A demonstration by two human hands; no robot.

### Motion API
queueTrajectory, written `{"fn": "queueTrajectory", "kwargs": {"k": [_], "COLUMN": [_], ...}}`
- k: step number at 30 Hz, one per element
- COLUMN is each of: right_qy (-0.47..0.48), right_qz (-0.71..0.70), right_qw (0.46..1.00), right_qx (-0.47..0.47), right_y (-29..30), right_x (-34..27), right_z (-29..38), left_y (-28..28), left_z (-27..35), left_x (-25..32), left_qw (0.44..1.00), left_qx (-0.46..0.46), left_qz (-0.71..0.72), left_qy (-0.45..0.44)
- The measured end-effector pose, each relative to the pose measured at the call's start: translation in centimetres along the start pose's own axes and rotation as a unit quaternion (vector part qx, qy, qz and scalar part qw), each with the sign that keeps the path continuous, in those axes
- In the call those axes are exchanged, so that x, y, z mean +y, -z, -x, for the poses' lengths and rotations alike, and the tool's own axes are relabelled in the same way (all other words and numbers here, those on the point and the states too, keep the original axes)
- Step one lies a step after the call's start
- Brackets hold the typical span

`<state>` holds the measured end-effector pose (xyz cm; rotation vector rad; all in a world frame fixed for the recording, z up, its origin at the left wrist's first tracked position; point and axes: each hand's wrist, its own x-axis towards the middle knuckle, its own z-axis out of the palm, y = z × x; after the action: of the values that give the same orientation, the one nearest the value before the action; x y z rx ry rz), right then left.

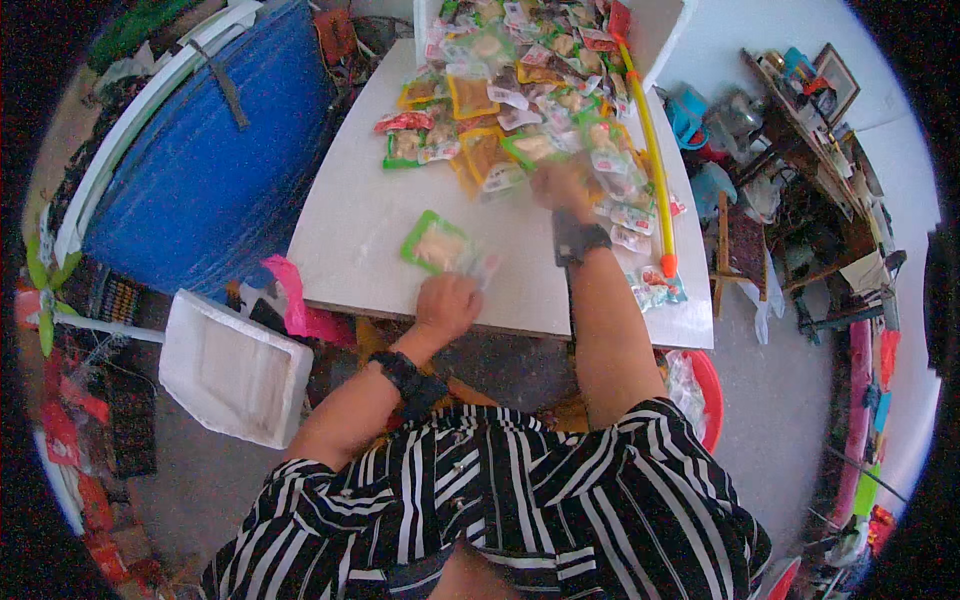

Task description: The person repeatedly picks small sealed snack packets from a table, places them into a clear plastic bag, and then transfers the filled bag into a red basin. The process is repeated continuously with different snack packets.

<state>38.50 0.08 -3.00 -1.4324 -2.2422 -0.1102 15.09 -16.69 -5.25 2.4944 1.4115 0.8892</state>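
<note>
At the near part of the white table, my left hand (448, 304) has its fingers curled on the lower edge of a green-edged plastic food packet (439, 244). Pale food shows inside this packet, and its clear end is blurred. My right hand (559, 186) is farther out, at the near edge of a heap of sealed food packets (525, 112); motion blur hides its fingers and whether anything is in them. Just beyond it lies another green-edged packet (534, 148). Yellow-edged packets (474, 94) are mixed into the heap.
A long yellow tube with orange ends (654, 161) lies along the right of the white table (360, 225). Behind the heap stands a white foam box (671, 37). A blue container (210, 150) and foam lid (236, 367) are left; a red basin (709, 401) sits below right.
</note>
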Motion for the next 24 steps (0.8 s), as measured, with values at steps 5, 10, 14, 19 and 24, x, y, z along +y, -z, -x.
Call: {"fn": "queueTrajectory", "kwargs": {"k": [5,10,14,19,24], "right_qy": [-0.140,-0.251,-0.412,-0.387,-0.240], "right_qz": [-0.333,-0.698,-0.765,-0.667,-0.171], "right_qw": [0.932,0.671,0.489,0.595,0.955], "right_qx": [0.033,0.008,-0.080,-0.228,-0.039], "right_y": [2.5,3.9,4.1,5.6,6.2], "right_x": [-3.3,-10.6,-15.9,-17.4,-11.6], "right_z": [5.3,12.4,16.0,17.7,16.9], "left_y": [-0.3,-0.5,-0.8,-0.8,-0.7], "left_z": [0.1,0.1,-0.2,-0.6,-0.5], "left_x": [-0.2,-0.1,0.0,0.6,1.2], "left_qw": [1.000,0.999,0.997,0.979,0.991], "left_qx": [-0.027,0.038,0.045,0.036,-0.005], "left_qz": [0.008,0.003,0.038,0.100,0.011], "left_qy": [0.001,-0.003,0.053,0.177,0.136]}}
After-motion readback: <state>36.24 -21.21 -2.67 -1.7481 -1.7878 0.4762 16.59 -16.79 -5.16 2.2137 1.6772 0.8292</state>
